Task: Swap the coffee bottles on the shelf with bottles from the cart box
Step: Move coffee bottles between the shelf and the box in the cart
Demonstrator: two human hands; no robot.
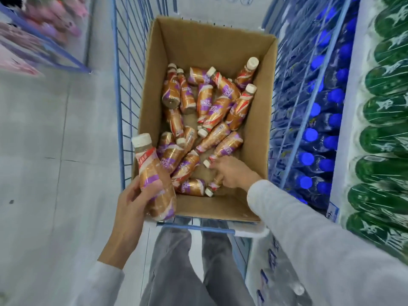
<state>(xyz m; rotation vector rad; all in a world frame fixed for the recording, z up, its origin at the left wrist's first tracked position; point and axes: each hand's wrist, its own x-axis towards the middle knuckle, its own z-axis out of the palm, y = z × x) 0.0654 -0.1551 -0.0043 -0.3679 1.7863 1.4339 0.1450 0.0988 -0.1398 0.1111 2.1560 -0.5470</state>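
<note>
Gripping one coffee bottle [154, 177] upright by its lower body, the left hand [136, 202] holds it just outside the near-left corner of the cardboard box [260, 133] in the blue wire cart [123, 89]. The right hand [231, 172] reaches palm-down into the box near its near-right corner, fingers curled over a lying bottle [215, 181] among the loose heap. Gold-and-purple labels show blurred letters, perhaps "NES".

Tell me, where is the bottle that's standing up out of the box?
In the head view, that coffee bottle is lower left, held upright in the left hand just outside the near-left corner of the cardboard box in the blue cart.
</note>
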